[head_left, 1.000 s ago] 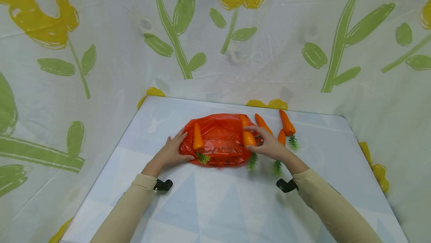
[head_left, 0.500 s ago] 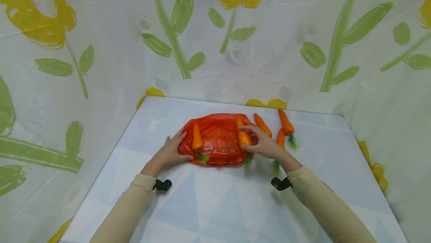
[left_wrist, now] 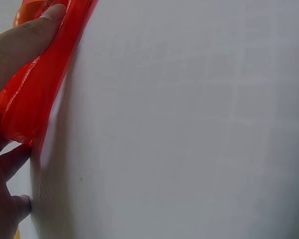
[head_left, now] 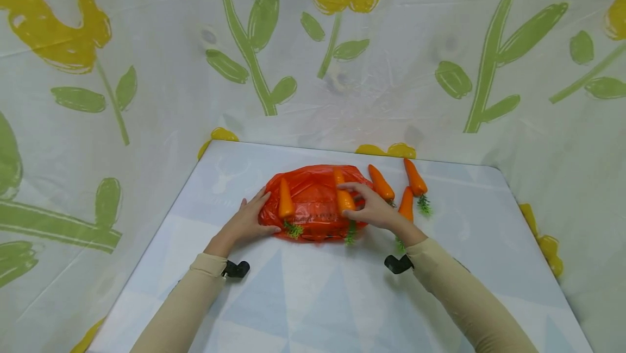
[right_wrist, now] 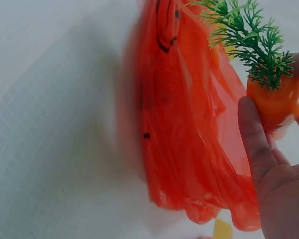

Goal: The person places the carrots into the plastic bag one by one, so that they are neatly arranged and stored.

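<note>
A red plastic bag lies on the table. My left hand rests at its left end, fingers spread and straight. In the left wrist view the thumb lies along the bag. Toward the bag's left end lies a toy carrot, green leaves facing me. Near the right end, my right hand pinches another toy carrot between thumb and fingers, over the bag. The right wrist view shows this carrot's thick end and green leaves, with red plastic behind.
To the right of the bag lie further toy carrots: one by its edge, one near the table's back edge, and one partly behind my right forearm. The table has a pale triangle pattern; a flowered curtain surrounds it.
My right hand has moved left across the bag with the carrot in its fingers. The carrot beside the bag shows more of its leafy end. My left hand stays in place.
</note>
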`<state>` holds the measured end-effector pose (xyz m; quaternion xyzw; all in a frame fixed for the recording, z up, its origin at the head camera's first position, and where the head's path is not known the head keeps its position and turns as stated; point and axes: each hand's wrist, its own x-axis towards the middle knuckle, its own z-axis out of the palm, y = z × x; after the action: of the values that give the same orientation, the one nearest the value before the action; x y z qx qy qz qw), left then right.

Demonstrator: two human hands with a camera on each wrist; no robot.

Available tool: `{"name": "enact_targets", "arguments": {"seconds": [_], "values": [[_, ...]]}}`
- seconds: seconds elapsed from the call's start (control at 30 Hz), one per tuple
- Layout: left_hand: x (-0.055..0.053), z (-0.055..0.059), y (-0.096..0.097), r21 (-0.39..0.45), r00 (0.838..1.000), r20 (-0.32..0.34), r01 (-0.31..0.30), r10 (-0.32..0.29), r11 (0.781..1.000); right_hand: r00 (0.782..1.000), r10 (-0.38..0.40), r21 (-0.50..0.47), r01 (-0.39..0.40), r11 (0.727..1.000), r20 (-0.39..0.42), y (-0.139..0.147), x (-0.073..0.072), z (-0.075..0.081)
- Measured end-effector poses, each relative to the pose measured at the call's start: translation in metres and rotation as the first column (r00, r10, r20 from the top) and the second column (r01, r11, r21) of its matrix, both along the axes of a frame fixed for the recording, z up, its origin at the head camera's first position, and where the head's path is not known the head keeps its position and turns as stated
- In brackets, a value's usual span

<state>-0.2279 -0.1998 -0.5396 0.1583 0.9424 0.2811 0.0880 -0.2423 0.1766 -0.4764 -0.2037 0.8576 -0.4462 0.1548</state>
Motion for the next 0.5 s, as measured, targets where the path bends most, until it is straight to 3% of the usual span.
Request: {"name": "enact_targets", "arguments": {"seconds": [0.5], "values": [[0.0,-0.001,0.0,0.003,1.0,-0.012,0.002,-0.002,1.0,1.0,0.015,0.028,-0.015,0.999,0.021,-0.02,-0.004,-0.01]]}}
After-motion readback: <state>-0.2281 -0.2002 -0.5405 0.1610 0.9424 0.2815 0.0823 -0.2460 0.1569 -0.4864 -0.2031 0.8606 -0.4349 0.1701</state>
